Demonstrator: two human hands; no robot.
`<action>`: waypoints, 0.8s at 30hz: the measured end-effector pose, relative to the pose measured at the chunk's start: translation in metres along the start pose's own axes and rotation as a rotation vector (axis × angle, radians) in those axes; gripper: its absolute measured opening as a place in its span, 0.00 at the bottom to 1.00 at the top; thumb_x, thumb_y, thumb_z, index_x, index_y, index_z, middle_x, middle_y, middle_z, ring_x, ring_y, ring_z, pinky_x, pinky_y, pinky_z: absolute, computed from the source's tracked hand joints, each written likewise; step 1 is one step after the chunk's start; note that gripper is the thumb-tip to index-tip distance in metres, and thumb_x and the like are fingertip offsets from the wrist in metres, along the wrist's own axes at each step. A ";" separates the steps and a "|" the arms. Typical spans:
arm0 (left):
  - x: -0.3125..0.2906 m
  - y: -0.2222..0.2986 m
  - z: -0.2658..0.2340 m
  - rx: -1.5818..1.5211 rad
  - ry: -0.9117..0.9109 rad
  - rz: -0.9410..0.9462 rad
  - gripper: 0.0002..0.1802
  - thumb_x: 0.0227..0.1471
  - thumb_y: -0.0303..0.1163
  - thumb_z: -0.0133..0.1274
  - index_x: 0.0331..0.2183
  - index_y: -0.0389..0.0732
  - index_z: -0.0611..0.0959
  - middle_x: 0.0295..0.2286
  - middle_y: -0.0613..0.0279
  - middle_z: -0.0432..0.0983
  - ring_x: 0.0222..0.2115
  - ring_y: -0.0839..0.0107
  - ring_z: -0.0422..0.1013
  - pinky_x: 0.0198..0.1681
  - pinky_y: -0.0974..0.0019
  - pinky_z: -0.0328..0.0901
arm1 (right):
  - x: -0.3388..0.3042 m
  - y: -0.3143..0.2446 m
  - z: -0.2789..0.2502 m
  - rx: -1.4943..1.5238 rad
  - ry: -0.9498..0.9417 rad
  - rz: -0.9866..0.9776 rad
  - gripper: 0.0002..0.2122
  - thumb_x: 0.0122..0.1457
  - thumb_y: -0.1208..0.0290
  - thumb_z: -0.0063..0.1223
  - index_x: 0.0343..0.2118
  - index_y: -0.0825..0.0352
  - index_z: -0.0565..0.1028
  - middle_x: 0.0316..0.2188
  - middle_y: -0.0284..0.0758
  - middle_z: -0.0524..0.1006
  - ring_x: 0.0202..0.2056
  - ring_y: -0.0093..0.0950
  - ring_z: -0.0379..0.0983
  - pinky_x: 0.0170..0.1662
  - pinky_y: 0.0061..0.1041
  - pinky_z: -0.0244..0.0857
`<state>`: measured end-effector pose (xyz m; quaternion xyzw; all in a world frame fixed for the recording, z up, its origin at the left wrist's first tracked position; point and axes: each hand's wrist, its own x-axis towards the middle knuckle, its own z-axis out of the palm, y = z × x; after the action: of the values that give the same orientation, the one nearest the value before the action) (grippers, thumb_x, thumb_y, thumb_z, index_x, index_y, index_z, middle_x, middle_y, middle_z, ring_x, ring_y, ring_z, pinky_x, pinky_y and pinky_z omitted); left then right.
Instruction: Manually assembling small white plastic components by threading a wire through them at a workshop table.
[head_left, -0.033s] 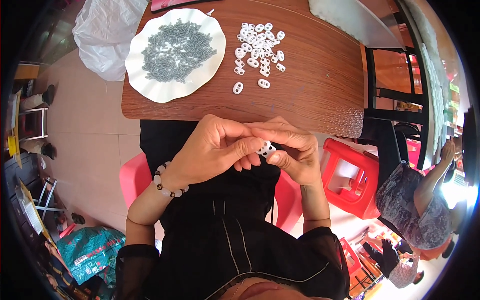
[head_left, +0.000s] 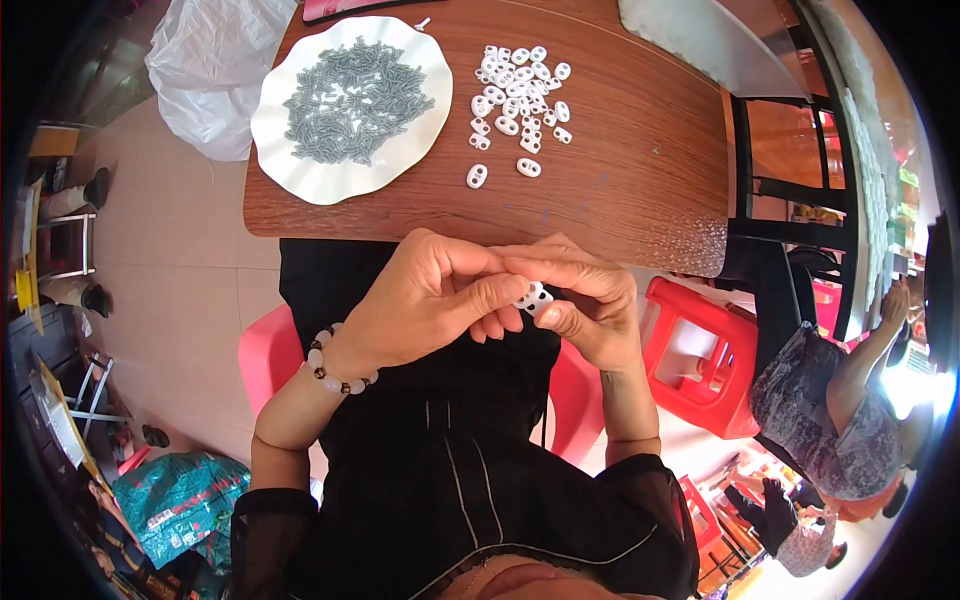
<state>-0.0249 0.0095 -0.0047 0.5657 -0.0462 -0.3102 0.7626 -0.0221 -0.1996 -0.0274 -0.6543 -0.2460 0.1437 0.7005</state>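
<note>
Here we are at the near edge of the wooden surface (head_left: 640, 180), and both hands are on one little job! The left hand (head_left: 425, 300), a beaded bracelet (head_left: 330, 374) at its wrist, has thumb and forefinger narrowed on a small white holed piece (head_left: 537, 303). The right hand (head_left: 605, 300) grips it from the other side, thumb below, fingers curled over the top. The piece sits between the two, above the lap, dark holes showing; so much is covered that I can't tell whether it's one or two together. Up on the surface, a wavy-rimmed white plate (head_left: 270, 125) carries a heap of grey tubes (head_left: 355, 105). Right of it lies a cluster of white pieces (head_left: 515, 95), with two loose pieces (head_left: 528, 168) nearer the hands, side by side, apart from each other.
</note>
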 end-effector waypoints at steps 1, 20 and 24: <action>0.000 -0.001 0.000 -0.002 0.003 0.001 0.11 0.57 0.32 0.53 0.31 0.32 0.83 0.21 0.62 0.78 0.21 0.81 0.72 0.24 0.78 0.67 | -0.001 0.001 0.001 0.017 0.017 0.007 0.16 0.53 0.69 0.59 0.45 0.68 0.77 0.44 0.40 0.78 0.42 0.29 0.71 0.47 0.29 0.62; -0.001 0.003 0.001 0.065 -0.006 -0.032 0.10 0.54 0.32 0.56 0.29 0.33 0.84 0.19 0.64 0.77 0.19 0.83 0.71 0.20 0.79 0.65 | -0.003 -0.004 0.005 -0.070 0.046 -0.007 0.19 0.52 0.66 0.61 0.45 0.69 0.77 0.42 0.40 0.79 0.40 0.30 0.73 0.46 0.28 0.64; -0.002 0.007 0.003 0.116 0.005 -0.056 0.10 0.54 0.30 0.55 0.27 0.33 0.84 0.18 0.64 0.77 0.18 0.83 0.71 0.19 0.79 0.64 | -0.004 -0.004 0.007 -0.064 0.059 -0.005 0.18 0.51 0.66 0.62 0.44 0.69 0.78 0.41 0.41 0.79 0.40 0.30 0.73 0.45 0.28 0.66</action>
<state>-0.0252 0.0096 0.0030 0.6108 -0.0462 -0.3267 0.7198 -0.0300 -0.1965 -0.0237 -0.6798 -0.2310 0.1147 0.6866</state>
